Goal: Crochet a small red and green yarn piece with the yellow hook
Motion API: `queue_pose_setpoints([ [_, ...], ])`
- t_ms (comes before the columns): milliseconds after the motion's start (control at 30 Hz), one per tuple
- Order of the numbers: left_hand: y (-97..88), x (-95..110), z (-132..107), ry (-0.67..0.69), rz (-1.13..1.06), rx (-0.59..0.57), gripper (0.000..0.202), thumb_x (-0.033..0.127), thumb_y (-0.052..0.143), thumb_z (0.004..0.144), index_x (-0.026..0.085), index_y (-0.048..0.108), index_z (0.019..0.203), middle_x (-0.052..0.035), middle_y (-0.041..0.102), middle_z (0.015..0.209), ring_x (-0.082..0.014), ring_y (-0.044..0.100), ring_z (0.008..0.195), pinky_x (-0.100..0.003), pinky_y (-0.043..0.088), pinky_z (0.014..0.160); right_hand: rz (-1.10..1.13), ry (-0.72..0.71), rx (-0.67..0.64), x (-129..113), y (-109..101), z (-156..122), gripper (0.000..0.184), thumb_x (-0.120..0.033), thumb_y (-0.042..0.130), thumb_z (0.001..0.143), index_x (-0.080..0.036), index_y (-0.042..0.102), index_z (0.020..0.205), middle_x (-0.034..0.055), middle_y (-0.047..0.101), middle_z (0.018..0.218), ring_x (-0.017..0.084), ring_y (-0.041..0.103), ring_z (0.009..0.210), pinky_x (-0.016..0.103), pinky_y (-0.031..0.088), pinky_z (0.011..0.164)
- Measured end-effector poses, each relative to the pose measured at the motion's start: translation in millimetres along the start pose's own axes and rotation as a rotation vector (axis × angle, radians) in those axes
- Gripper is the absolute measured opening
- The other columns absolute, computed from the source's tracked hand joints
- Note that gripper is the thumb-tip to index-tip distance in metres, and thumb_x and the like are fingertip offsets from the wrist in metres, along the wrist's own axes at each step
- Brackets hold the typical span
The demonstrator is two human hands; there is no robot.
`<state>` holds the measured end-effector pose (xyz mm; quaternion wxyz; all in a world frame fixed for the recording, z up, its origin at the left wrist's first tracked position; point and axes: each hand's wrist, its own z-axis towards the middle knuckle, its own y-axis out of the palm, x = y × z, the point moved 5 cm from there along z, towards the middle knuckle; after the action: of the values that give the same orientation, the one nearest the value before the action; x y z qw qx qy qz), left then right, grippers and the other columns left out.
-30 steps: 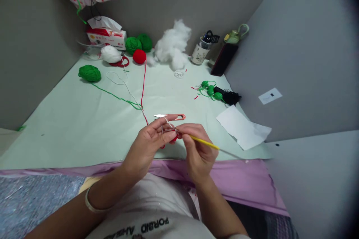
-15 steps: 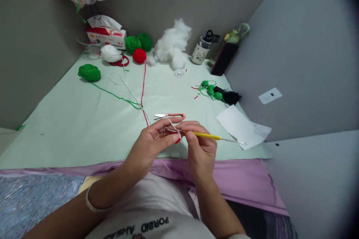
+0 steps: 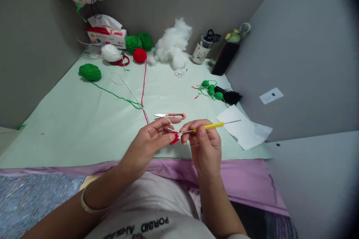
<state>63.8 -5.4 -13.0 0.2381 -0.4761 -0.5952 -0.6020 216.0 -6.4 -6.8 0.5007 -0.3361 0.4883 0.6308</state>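
Between the thumb and fingers of my left hand (image 3: 150, 140) is a small red and white crochet piece (image 3: 175, 138). White yarn runs over that hand's raised index finger. My right hand (image 3: 206, 143) grips a crochet hook (image 3: 211, 126) by its yellow handle; one metal end reaches the white edge of the piece, the other points right. Just beyond my left fingers lie orange-handled thread snips (image 3: 169, 115). Red yarn trails back to a red ball (image 3: 139, 55), and white yarn leads toward a white ball (image 3: 111, 52). Stitches at the hook tip are too small to make out.
A green yarn ball (image 3: 89, 72) sits at the left. Along the back stand a tissue box (image 3: 108, 37), white stuffing (image 3: 174, 44), a pen cup (image 3: 200, 52) and a bottle (image 3: 234, 37). Small green crocheted pieces (image 3: 211, 89) and white paper (image 3: 244, 128) lie at right.
My right hand has shifted right with the crochet hook, drawing away from my left fingers and tilting the hook's rear end upward. More of the red piece now shows.
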Motion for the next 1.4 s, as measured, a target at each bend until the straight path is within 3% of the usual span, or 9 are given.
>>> queue_pose_setpoints([
  [200,-4.2,0,-1,-0.006,0.029,0.006,0.028,0.026,0.081,0.087,0.025,0.084,0.115,-0.0032,0.071,0.09,-0.017,0.057,0.085,-0.027,0.047,0.081,-0.128,-0.102,-0.042,-10,0,-7,0.017,-0.032,0.059,0.105,-0.022,0.07,0.099,0.0053,0.078,0.092,0.016,0.071,0.072,0.032,0.06,0.064],
  [467,-2.4,2,-3,0.071,0.085,0.041,0.032,0.023,0.087,0.082,0.025,0.083,0.114,-0.0014,0.068,0.084,-0.0175,0.059,0.084,-0.03,0.052,0.084,-0.538,-0.461,-0.1,-29,7,-21,0.025,-0.014,0.051,0.105,-0.026,0.07,0.116,0.0055,0.078,0.1,0.021,0.074,0.092,0.039,0.063,0.077],
  [633,1.3,0,-3,0.079,0.031,0.034,0.039,0.021,0.084,0.085,0.029,0.08,0.123,0.001,0.064,0.087,-0.0142,0.058,0.085,-0.025,0.05,0.084,-0.934,-0.651,-0.154,-24,15,-34,0.041,-0.011,0.063,0.099,-0.033,0.069,0.133,0.0061,0.078,0.112,0.022,0.076,0.099,0.036,0.065,0.081],
  [733,3.3,-6,-3,0.029,-0.032,-0.029,0.042,0.025,0.085,0.087,0.03,0.078,0.128,0.0009,0.062,0.089,-0.0139,0.058,0.088,-0.023,0.049,0.083,-0.998,-0.74,-0.112,-17,16,-41,0.054,-0.01,0.069,0.096,-0.035,0.065,0.143,0.0065,0.077,0.111,0.024,0.076,0.101,0.036,0.066,0.082],
  [833,2.2,-4,-4,0.07,0.034,-0.029,0.041,0.029,0.084,0.088,0.029,0.076,0.128,-0.0003,0.063,0.093,-0.0153,0.058,0.088,-0.024,0.05,0.081,-0.941,-0.742,-0.1,-12,14,-43,0.058,-0.012,0.07,0.096,-0.036,0.061,0.148,0.0073,0.077,0.115,0.025,0.076,0.103,0.038,0.067,0.081],
  [1000,-1.8,14,-10,0.4,0.427,0.107,0.032,0.039,0.06,0.105,0.028,0.072,0.133,-0.0049,0.066,0.106,-0.0175,0.056,0.081,-0.03,0.05,0.081,-0.934,-0.726,-0.106,-15,14,-43,0.056,-0.013,0.069,0.097,-0.035,0.062,0.148,0.0071,0.076,0.115,0.024,0.075,0.104,0.038,0.068,0.081],
  [1133,2.9,20,-8,0.528,0.615,0.066,0.036,0.034,0.057,0.107,0.026,0.069,0.139,-0.005,0.067,0.097,-0.0208,0.061,0.086,-0.033,0.051,0.087,-0.962,-0.753,-0.154,-18,17,-42,0.054,-0.011,0.065,0.099,-0.033,0.061,0.149,0.0078,0.076,0.114,0.023,0.075,0.105,0.036,0.067,0.082],
  [1267,2.7,25,-7,0.645,0.637,0.093,0.038,0.027,0.064,0.102,0.026,0.07,0.14,-0.0104,0.07,0.118,-0.0247,0.066,0.102,-0.035,0.055,0.089,-0.945,-0.764,-0.132,-20,17,-41,0.053,-0.009,0.064,0.099,-0.031,0.062,0.147,0.008,0.076,0.114,0.023,0.075,0.104,0.036,0.068,0.08],
  [1400,6.0,23,-5,0.6,0.561,-0.022,0.031,0.022,0.06,0.105,0.027,0.076,0.131,-0.0103,0.075,0.124,-0.0249,0.069,0.11,-0.037,0.054,0.097,-0.944,-0.756,-0.124,-19,16,-41,0.051,-0.011,0.062,0.101,-0.034,0.062,0.146,0.007,0.076,0.113,0.023,0.075,0.102,0.037,0.067,0.077],
])
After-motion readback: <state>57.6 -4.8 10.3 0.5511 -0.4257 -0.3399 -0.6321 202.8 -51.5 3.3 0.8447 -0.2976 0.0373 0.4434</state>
